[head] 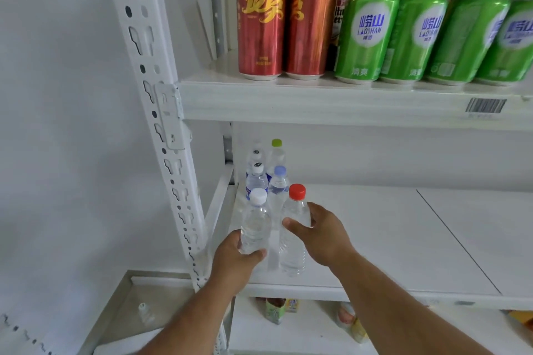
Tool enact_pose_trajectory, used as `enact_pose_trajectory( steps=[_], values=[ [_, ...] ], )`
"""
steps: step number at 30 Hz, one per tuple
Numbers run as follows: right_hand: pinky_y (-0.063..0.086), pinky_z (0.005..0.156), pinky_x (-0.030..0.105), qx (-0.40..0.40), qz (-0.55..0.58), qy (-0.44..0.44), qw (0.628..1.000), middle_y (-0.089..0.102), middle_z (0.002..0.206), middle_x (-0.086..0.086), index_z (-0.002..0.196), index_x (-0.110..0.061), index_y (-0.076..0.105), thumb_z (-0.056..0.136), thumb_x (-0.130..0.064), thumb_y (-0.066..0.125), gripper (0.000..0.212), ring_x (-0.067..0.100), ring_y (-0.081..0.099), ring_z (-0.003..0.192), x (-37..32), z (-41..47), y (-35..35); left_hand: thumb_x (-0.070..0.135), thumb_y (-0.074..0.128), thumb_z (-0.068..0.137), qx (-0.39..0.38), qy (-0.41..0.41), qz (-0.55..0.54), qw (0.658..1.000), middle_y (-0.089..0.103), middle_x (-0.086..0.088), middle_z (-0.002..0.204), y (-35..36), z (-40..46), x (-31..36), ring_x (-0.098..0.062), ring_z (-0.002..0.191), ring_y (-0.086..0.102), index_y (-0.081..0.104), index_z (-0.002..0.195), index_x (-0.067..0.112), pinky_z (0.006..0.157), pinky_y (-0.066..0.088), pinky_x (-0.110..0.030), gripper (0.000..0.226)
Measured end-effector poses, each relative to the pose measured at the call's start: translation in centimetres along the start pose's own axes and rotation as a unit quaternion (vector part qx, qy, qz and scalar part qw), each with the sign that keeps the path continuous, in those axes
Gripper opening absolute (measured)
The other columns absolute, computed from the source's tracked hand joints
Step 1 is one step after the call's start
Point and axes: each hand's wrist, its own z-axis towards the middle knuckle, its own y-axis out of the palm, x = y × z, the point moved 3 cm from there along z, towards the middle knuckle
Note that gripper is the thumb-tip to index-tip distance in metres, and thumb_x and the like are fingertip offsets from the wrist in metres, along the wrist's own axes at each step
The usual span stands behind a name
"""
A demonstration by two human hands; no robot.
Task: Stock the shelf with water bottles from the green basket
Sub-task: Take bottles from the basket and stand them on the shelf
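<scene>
low in the frame's centre, my left hand (235,258) is wrapped around a white-capped water bottle (255,225), and my right hand (323,235) grips a red-capped water bottle (294,228) standing on the white shelf (375,239). four more bottles (266,173) stand just behind.

Red cans (261,17) — green cans (366,34) above

Single head view, close in, faces forward and slightly down at white shelf (375,242); forearms enter from below.

Six water bottles (255,225), six cans (366,34)
</scene>
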Motion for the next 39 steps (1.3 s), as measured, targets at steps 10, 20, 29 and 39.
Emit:
enact_pose_trajectory(
  steps=[10, 20, 29, 39],
  values=[
    [0.054, 0.081, 0.029, -0.013, 0.031, 0.018, 0.999, 0.072, 0.096, -0.014, 0.108, -0.033, 0.066, 0.08, -0.045, 0.075, 0.032, 0.008, 0.067, 0.09, 2.3, 5.6, 2.4, 0.035, 0.085, 0.067, 0.018, -0.016, 0.014, 1.0, 0.067, 0.007, 0.111, 2.0, 5.8, -0.8, -0.011, 0.101, 0.065, 0.064, 0.115, 0.026, 0.086, 0.054, -0.029, 0.053],
    [0.049, 0.078, 0.023, -0.016, 0.062, 0.018, 0.998, 0.07, 0.104, -0.012, 0.111, -0.035, 0.065, 0.077, -0.042, 0.075, 0.036, 0.007, 0.066, 0.095, 3.1, 8.2, 4.5, 0.015, 0.084, 0.072, 0.025, -0.009, -0.011, 1.0, 0.07, 0.008, 0.102, 3.1, 9.0, -1.5, -0.011, 0.096, 0.066, 0.064, 0.105, 0.026, 0.083, 0.052, -0.026, 0.039],
    [0.047, 0.087, 0.03, -0.033, -0.015, 0.067, 0.997, 0.057, 0.12, -0.018, 0.134, -0.036, 0.048, 0.077, -0.054, 0.074, 0.066, 0.012, 0.06, 0.111, 3.5, 8.3, 4.1, 0.011, 0.082, 0.074, 0.01, -0.005, -0.014, 1.0, 0.071, 0.006, 0.108, 3.5, 11.0, -1.9, -0.014, 0.105, 0.064, 0.066, 0.11, 0.022, 0.084, 0.046, -0.025, 0.041],
    [0.057, 0.083, 0.036, -0.065, -0.076, 0.118, 0.988, 0.065, 0.124, -0.002, 0.141, -0.029, 0.042, 0.086, -0.039, 0.071, 0.063, 0.02, 0.064, 0.099, 4.4, 8.3, 4.7, 0.026, 0.082, 0.076, 0.004, -0.008, 0.015, 1.0, 0.063, 0.009, 0.119, 3.5, 11.6, -2.7, -0.014, 0.112, 0.057, 0.059, 0.121, 0.029, 0.085, 0.043, -0.027, 0.051]
  ],
)
